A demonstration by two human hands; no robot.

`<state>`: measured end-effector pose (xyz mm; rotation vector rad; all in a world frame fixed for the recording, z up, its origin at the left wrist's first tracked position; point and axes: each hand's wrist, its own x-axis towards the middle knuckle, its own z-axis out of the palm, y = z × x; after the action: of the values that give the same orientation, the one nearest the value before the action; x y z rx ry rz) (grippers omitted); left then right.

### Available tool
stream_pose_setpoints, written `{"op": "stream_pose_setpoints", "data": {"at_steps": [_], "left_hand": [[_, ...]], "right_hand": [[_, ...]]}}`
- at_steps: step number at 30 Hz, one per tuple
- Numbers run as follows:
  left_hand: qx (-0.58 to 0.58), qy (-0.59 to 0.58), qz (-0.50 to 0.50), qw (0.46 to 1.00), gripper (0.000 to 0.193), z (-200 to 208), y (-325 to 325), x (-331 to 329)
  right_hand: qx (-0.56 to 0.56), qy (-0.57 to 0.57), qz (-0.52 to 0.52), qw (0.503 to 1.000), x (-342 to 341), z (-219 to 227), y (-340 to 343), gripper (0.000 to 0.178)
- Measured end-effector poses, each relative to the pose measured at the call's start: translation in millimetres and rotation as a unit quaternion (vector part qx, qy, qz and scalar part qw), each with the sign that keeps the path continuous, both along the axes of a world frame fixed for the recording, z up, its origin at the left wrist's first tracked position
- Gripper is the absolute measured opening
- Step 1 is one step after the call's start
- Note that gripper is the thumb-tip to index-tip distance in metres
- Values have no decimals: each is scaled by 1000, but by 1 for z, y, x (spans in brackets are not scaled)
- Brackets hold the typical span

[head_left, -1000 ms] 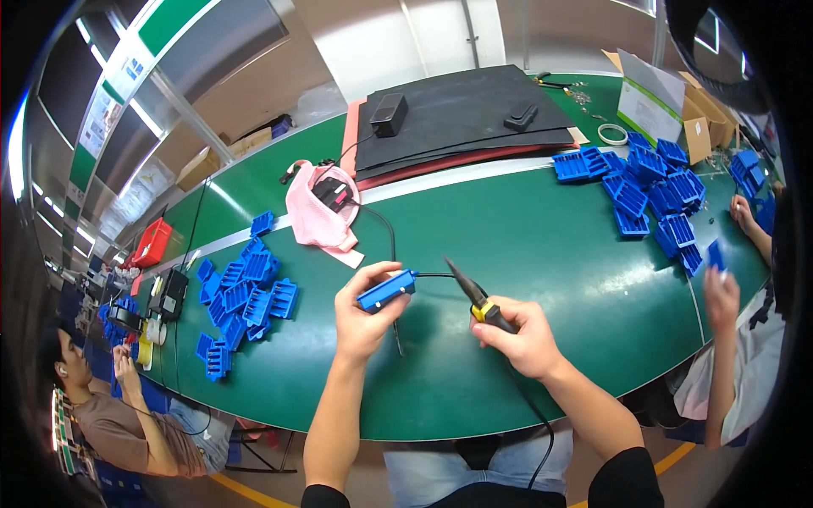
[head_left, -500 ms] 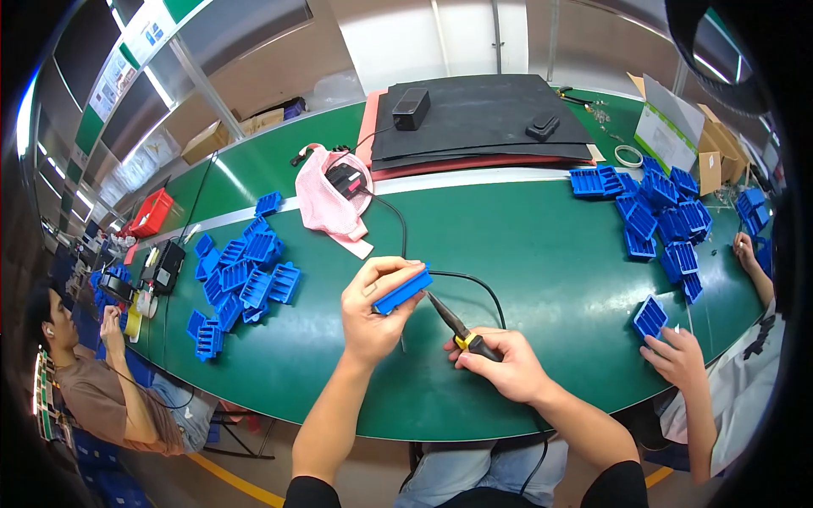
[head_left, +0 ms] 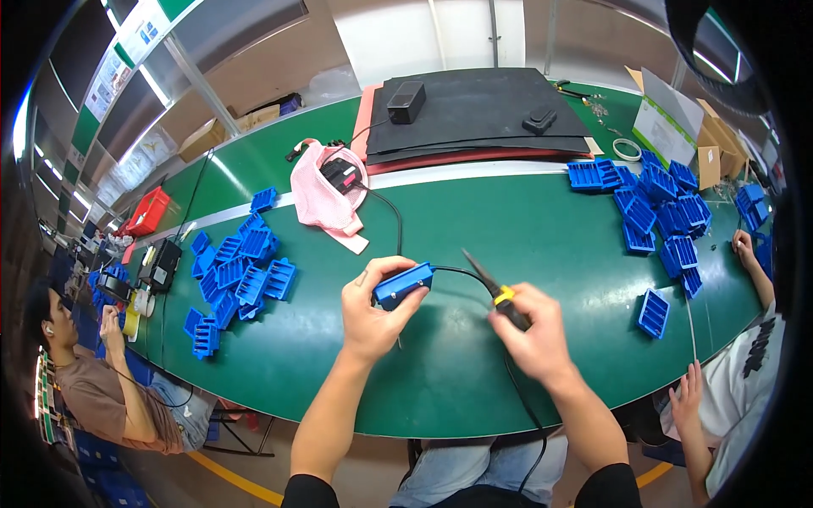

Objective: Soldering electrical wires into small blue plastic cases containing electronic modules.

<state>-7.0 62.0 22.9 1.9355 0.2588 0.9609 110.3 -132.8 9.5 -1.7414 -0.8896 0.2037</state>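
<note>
My left hand (head_left: 373,317) grips a blue slotted plastic case (head_left: 405,286) by its edges above the table. It is tipped so that a long side faces me, with small bright spots along it. In my right hand (head_left: 535,334) are long-nose pliers (head_left: 487,275) with a dark tapered nose, a yellow collar and black grips. Their tip points up and left, apart from the case. My right fingers are slightly blurred. A black cable (head_left: 461,270) curves behind the pliers and down past my right hand to my lap.
Blue slotted cases lie piled at the left (head_left: 241,271) and right (head_left: 669,207); a single case (head_left: 653,313) lies nearer the right-hand co-worker. A pink cloth (head_left: 318,190) and black sheets (head_left: 478,114) lie at the back. Another person (head_left: 110,385) sits at left.
My right hand has drawn the pliers rightward from the case. My left hand has turned the case slightly. At right, the co-worker's hand has let go of a blue case and pulled back.
</note>
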Motion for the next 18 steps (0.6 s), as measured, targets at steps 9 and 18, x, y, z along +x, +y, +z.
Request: {"op": "stream_pose_setpoints", "data": {"at_steps": [9,18], "left_hand": [[28,30,-36,999,36,1,-3,2],[-26,41,-133,990,39,-3,-26,2]], "right_hand": [[-312,-138,-171,924,34,-8,-22,21],[102,-2,112,989,3,-5,1,61]]}}
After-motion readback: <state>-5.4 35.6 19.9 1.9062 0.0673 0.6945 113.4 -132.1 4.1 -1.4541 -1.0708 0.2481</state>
